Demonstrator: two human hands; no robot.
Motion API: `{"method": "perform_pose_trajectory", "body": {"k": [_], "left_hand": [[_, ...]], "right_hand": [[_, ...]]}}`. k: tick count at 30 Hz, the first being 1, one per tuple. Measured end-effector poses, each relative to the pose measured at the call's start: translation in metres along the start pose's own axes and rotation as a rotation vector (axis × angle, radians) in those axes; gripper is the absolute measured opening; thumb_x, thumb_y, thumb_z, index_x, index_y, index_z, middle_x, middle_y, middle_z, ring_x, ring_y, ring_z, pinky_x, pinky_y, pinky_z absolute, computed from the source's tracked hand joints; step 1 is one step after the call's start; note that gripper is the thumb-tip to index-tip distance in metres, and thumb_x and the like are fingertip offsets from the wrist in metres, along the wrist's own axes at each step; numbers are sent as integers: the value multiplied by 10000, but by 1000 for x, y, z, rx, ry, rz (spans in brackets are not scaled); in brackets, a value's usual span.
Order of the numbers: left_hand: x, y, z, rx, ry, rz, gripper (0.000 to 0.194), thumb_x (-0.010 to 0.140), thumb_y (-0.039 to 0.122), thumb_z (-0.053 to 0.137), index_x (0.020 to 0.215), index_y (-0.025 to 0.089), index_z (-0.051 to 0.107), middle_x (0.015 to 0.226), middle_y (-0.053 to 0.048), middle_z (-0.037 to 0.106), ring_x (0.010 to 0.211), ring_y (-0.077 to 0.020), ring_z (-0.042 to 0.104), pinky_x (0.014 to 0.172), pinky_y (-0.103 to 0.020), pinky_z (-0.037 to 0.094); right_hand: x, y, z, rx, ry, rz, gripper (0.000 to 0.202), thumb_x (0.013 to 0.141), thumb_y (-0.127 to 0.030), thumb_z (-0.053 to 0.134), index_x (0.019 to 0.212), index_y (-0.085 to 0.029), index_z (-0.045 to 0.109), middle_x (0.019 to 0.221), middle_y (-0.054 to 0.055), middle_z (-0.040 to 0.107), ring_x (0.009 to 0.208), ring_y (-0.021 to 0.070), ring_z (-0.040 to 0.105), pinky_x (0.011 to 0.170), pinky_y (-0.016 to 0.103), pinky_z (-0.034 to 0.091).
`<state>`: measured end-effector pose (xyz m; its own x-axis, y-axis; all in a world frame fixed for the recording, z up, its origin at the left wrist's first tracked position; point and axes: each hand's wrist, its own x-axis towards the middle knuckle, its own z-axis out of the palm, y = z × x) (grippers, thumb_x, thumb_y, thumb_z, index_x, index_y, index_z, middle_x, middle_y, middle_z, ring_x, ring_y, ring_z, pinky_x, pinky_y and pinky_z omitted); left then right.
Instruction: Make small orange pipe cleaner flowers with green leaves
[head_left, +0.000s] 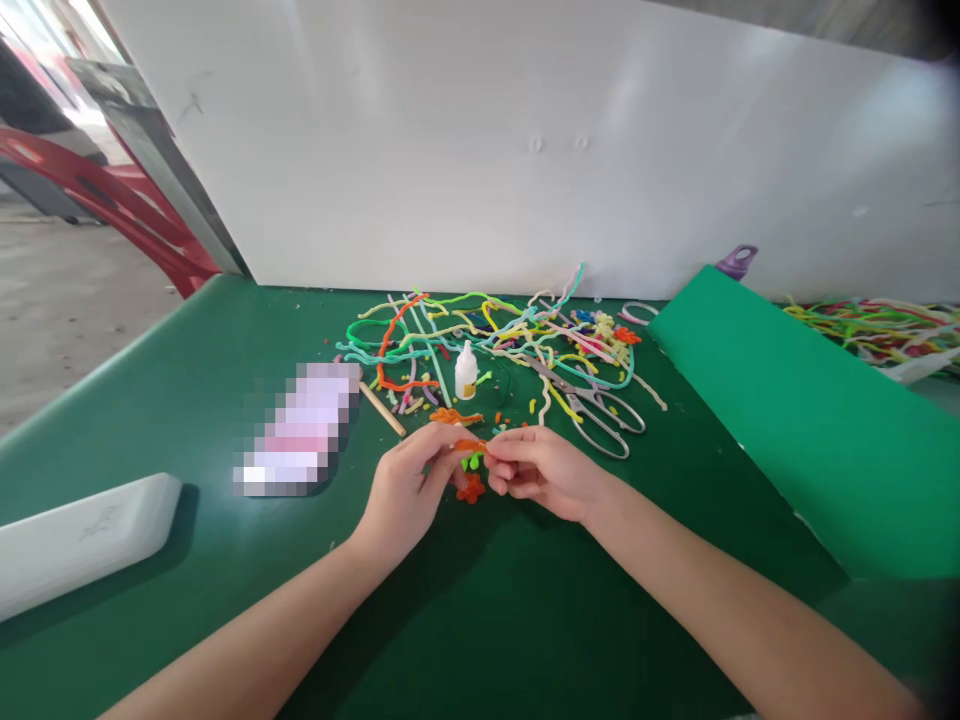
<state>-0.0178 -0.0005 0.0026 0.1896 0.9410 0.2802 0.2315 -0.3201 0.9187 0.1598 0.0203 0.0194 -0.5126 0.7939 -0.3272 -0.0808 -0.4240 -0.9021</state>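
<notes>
A small orange piece (469, 446) is pinched between the fingertips of my left hand (412, 480). My right hand (544, 470) is closed at the right end of that same piece, its thumb and forefinger pressed together. Just below the fingers lie a red-orange flower (471, 488) and a bright green bit (472, 461). An orange flower shape (450, 416) rests just beyond my left hand. Behind it stands a small white bottle (466, 372), upright. Scissors (600, 405) lie beyond my right hand, beside many coloured fuzzy strands (480, 325).
On the green table (225, 400) are a blurred-out pinkish item (300, 430), a wooden stick (382, 409) and a white case (90, 540). A green board (810, 430) slants at the right, with more strands behind. A white panel (487, 150) borders the back; a red chair (112, 200) stands left.
</notes>
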Motion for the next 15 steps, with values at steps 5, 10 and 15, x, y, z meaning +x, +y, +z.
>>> {"method": "perform_pose_trajectory", "body": {"k": [5,10,15], "left_hand": [[1,3,1,-186,-16,-191,231,843,284,565,1055,197,539,672,27,600,555,-122,612,570,-254,508],[5,5,1,-338,-73,-264,239,827,318,584,992,146,561,576,25,611,515,-138,618,536,-262,506],[6,4,2,-317,-70,-251,191,833,291,574,962,150,570,575,25,616,528,-132,615,561,-262,506]], "right_hand": [[-1,5,-5,-668,222,-548,206,853,-347,555,851,-165,652,754,47,640,664,126,579,590,259,460],[-5,9,-17,-1343,282,-1070,200,912,-192,463,1029,-183,625,911,79,674,902,178,611,786,316,489],[-5,9,-21,-1493,283,-1139,217,909,-164,455,1071,-175,598,925,83,675,914,186,613,771,318,495]]}}
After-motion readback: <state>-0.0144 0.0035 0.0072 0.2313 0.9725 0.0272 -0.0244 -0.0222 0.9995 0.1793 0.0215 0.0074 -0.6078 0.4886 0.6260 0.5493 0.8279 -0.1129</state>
